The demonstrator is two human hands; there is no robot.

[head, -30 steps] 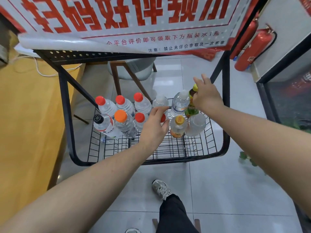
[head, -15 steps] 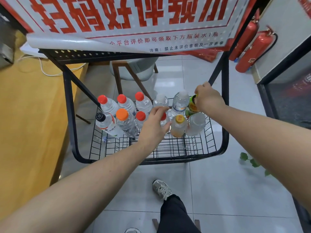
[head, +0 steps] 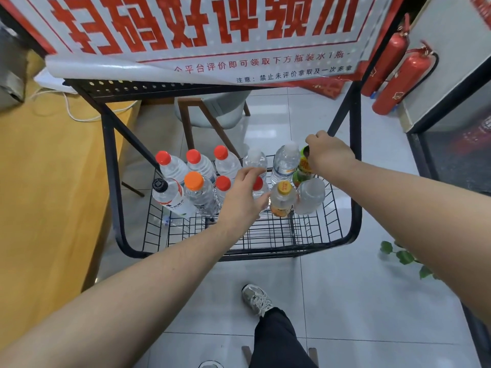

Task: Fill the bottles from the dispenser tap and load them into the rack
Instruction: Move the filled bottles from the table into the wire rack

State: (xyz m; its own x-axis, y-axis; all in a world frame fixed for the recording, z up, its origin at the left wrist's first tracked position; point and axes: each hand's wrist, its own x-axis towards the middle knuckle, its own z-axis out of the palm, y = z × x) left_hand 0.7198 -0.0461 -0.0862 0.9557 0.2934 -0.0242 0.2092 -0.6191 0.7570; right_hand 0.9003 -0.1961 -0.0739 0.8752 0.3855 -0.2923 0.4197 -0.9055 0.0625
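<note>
The right hand (head: 328, 155) covers the green bottle (head: 304, 170) top. The left hand (head: 243, 199) half-hides a red-capped bottle (head: 259, 185). The banner (head: 202, 35) is cropped above.

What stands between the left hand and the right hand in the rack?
In the head view, two clear bottles stand between the left hand and the right hand: a white-capped bottle and, nearer the camera, a yellow-capped bottle.
</note>
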